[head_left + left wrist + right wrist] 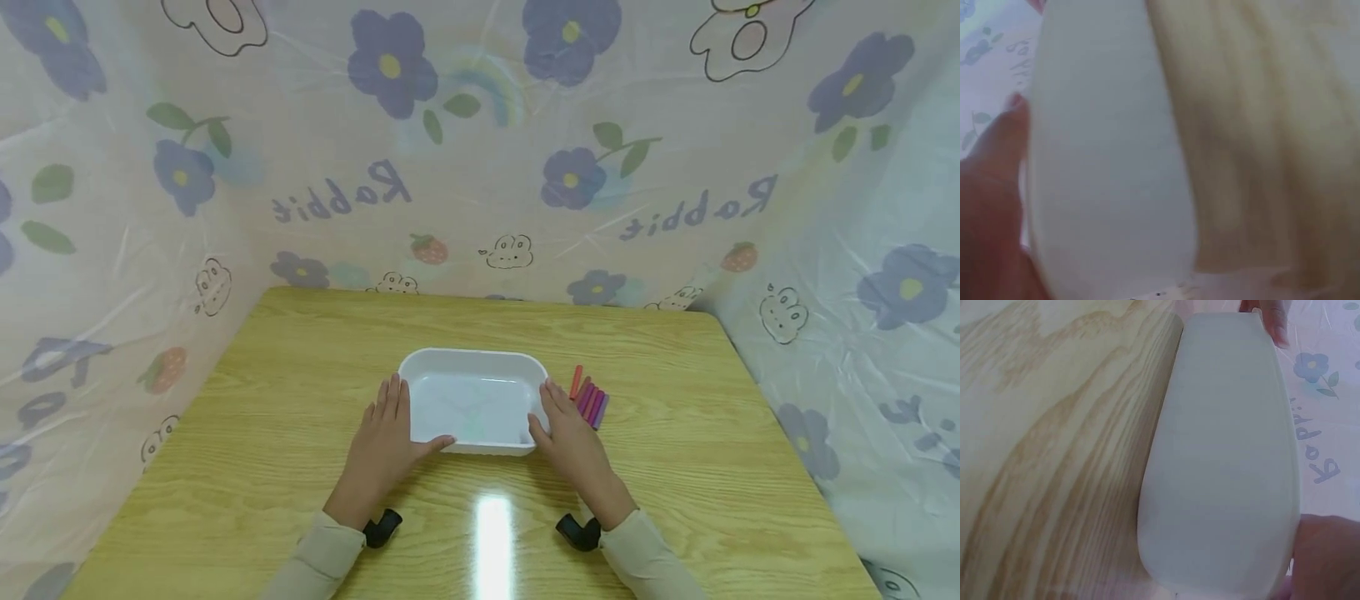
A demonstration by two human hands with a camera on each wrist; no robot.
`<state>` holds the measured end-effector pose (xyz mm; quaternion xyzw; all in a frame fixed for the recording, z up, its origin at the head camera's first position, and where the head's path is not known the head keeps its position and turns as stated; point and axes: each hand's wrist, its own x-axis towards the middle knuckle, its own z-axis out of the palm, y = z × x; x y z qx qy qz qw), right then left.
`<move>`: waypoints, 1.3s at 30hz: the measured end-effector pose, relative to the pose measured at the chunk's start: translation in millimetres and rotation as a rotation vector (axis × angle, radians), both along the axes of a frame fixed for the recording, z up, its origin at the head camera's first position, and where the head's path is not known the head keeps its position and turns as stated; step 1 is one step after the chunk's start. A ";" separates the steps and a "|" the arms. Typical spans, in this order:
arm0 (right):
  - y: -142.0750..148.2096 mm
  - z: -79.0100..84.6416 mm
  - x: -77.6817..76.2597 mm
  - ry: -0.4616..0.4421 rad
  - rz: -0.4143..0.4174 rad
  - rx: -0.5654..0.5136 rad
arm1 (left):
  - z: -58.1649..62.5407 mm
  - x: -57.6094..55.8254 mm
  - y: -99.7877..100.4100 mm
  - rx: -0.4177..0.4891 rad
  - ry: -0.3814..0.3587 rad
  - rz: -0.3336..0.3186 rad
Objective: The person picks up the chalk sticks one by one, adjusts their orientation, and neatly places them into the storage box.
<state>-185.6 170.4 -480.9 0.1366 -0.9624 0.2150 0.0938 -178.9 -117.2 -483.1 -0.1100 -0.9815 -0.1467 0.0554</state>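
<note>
A white rectangular tray (472, 396) with rounded corners rests on the wooden table, a faint pale pattern on its floor. At its left end my left hand (386, 442) lies with straight fingers against the side and the thumb stretched along the front rim. My right hand (577, 446) touches the opposite end, its fingers straight and its thumb over the inside edge. The tray's front outer wall (1104, 150) fills much of the left wrist view. In the right wrist view, the same wall (1222, 450) stretches between both hands.
Several red, pink and purple sticks (590, 402) lie beside the tray, just past my right hand. The wooden table (300, 358) is bordered at the back and sides by a patterned curtain (480, 167). Black curved pieces (382, 529) sit by both wrists.
</note>
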 end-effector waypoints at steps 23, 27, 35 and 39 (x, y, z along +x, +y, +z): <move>-3.2 0.3 0.6 -0.003 -0.022 0.000 | -8.9 2.6 0.2 -0.017 0.108 -0.037; -3.8 0.1 0.6 -0.004 -0.032 -0.017 | -9.9 1.4 -0.1 -0.026 0.102 -0.042; -1.4 0.1 1.0 -0.051 -0.021 -0.031 | -8.3 2.2 -0.7 -0.028 0.100 -0.043; 2.6 0.5 0.4 -0.065 0.022 -0.063 | -7.6 3.7 -1.2 -0.022 0.102 -0.044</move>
